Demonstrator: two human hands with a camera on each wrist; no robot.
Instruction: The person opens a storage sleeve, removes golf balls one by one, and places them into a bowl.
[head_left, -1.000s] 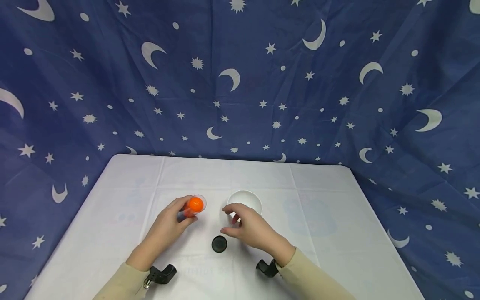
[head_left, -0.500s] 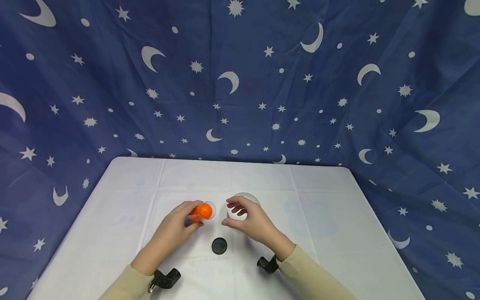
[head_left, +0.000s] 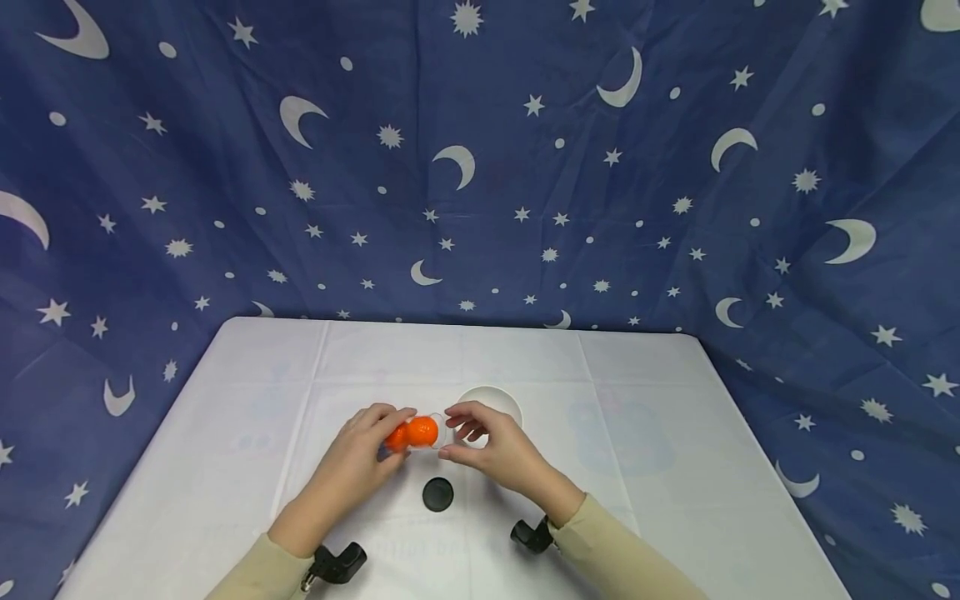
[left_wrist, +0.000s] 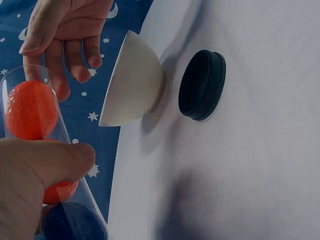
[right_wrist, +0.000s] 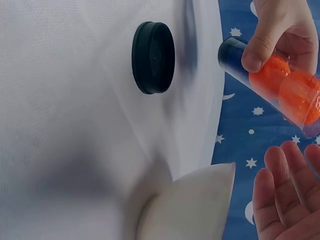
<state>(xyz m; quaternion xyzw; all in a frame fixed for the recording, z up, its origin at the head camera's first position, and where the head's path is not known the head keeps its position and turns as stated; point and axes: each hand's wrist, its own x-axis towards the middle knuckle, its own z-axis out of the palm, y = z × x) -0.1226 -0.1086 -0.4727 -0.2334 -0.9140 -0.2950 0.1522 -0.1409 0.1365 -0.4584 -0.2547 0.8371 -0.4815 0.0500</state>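
Note:
My left hand (head_left: 352, 454) grips a clear plastic tube (head_left: 442, 431), tilted with its uncapped mouth toward the right hand. Inside are bright orange balls (head_left: 422, 431), one close to the mouth, and a dark blue ball (left_wrist: 75, 225) deeper in. My right hand (head_left: 498, 450) is held at the tube's mouth, fingers loosely bent and palm toward it, with nothing in its grasp. A white bowl (head_left: 501, 398) stands behind and below the right hand, which partly covers it in the head view. A round black cap (head_left: 438, 494) lies on the table nearer the body, hollow side up.
A white cloth (head_left: 637, 517) with faint printing covers the table. Behind and around it hangs a dark blue curtain (head_left: 510, 100) with moons and stars. Black wrist mounts (head_left: 337, 564) sit at both sleeves.
The left hand has moved right and tipped the tube from near upright toward the right hand. The right hand's fingers have shifted slightly near the tube's mouth. Bowl and cap stay put.

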